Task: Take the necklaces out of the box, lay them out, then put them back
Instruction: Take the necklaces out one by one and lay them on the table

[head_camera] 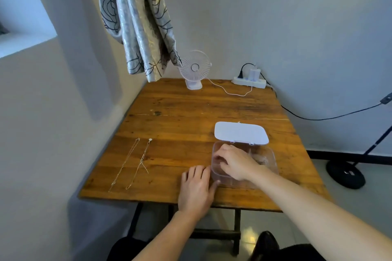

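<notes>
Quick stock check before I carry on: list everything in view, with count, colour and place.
necklaces: two, pale metal chains, laid side by side on the table's left part
box: one, clear plastic, near right part of the table, open; contents too blurred to tell
lid: one, white, swung back behind the box
table: one, brown wood, in the room's corner
fan: one, white, far edge of the table
power strip: one, white, far right corner of the table
curtain: one, grey patterned, hanging above the far left corner
stand base: one, black, on the floor at right
left hand: on the table against the box
right hand: reaching into the box
</notes>
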### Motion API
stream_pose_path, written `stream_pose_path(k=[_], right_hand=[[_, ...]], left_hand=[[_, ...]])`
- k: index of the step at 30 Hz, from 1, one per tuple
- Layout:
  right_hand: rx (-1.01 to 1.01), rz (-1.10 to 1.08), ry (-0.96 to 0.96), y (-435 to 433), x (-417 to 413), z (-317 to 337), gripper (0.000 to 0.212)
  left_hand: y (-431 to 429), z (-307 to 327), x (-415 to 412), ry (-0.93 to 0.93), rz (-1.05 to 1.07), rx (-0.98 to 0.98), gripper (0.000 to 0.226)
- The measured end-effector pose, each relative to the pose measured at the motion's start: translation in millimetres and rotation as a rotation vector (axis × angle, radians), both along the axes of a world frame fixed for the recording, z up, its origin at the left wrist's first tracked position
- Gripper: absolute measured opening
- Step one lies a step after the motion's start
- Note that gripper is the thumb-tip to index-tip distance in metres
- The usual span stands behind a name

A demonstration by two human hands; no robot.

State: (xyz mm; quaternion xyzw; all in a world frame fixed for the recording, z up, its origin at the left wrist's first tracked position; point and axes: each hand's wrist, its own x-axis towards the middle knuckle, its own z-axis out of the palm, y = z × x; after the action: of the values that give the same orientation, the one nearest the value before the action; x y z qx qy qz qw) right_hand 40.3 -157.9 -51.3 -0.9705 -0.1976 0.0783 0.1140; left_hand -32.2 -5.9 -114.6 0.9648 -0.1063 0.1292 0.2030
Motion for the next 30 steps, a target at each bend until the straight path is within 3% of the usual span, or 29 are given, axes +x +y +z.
stream_pose_path(k=[8,12,16,19,23,27,30], right_hand=[[0.064,-0.025,0.128,-1,11,0,0.018],[0.038,-0.025,0.224,3,19,10,0.021],[-0.019,-0.044,0.230,7,25,20,0.008],[0.017,-0.057,0.205,4,24,27,0.017],[0.244,-0.082,0.192,-5,16,54,0.004],[0.540,-0.132,0.245,-1,0,79,0.006],[0.614,-0.128,0.244,20,-18,73,0.006]], left_hand=[[-2,-6,2,-0.042,0.008,0.020,0.046],[-2,-5,2,-0.034,0.016,0.028,0.046],[-2,-4,2,-0.043,0.014,0.021,0.045],[-1,-4,2,-0.033,0.014,0.022,0.045],[2,-3,1,0.009,-0.001,0.001,0.045],[9,1,-3,0.052,-0.036,-0.108,0.037],[32,3,-15,-0.002,0.041,-0.157,0.030]])
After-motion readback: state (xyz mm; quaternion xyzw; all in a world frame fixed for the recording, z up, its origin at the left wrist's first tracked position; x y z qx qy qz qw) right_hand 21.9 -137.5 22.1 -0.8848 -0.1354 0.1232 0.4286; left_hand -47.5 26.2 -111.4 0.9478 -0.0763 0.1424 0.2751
